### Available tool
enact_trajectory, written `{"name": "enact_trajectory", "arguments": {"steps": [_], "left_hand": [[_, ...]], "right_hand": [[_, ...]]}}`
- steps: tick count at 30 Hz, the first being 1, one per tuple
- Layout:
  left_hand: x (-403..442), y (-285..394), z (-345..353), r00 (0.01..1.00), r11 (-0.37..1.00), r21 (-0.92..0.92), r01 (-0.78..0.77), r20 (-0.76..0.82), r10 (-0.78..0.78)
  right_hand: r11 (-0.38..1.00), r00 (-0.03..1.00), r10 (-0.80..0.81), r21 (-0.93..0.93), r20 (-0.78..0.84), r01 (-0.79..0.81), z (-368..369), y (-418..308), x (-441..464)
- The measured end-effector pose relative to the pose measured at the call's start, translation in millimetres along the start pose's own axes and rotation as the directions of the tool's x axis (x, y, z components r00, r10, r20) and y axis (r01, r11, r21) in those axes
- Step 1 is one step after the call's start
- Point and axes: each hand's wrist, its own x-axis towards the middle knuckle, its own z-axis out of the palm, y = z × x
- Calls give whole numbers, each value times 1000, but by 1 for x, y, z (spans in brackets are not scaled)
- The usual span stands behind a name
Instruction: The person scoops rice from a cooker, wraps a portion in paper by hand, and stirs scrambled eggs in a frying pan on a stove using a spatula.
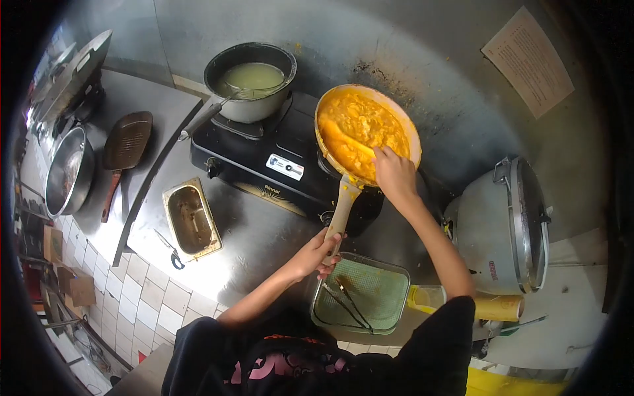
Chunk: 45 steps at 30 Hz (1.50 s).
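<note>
A light-coloured frying pan (415,135) sits on the right burner of the black gas stove (247,165), full of lumpy orange-yellow food (376,122). My left hand (317,256) is wrapped round the end of the pan's pale handle (341,211). Over the pan's right side, my right hand (395,173) grips a yellow utensil (353,142), whose far end lies in the food. On the left burner stands a pot (247,112) of pale green liquid, with a wire strainer (254,91) resting across it.
Below the stove are a metal tray (191,221), scissors (173,254) and a green basket tray (360,297) with tongs (347,303). A large lidded pot (492,228) stands right. At left are a grill pan (129,138) and a steel bowl (69,171). Paper hangs on the wall.
</note>
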Motion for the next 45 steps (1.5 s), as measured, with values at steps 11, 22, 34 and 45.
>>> {"name": "enact_trajectory", "arguments": {"steps": [11, 22, 34, 45], "left_hand": [[75, -95, -70, 974, 904, -400, 150, -99, -205], [100, -106, -80, 916, 987, -155, -52, -402, -15], [61, -34, -53, 974, 952, 294, 80, -224, -13], [32, 9, 3, 988, 961, -256, 106, -84, -132]], "right_hand": [[905, 923, 386, 198, -6, -377, -44, 65, -4], [874, 908, 419, 277, -16, -398, -76, 86, -81], [911, 832, 33, 326, 554, -254, -90, 127, -23], [892, 711, -393, 431, 583, 140, -129, 96, 30]]}}
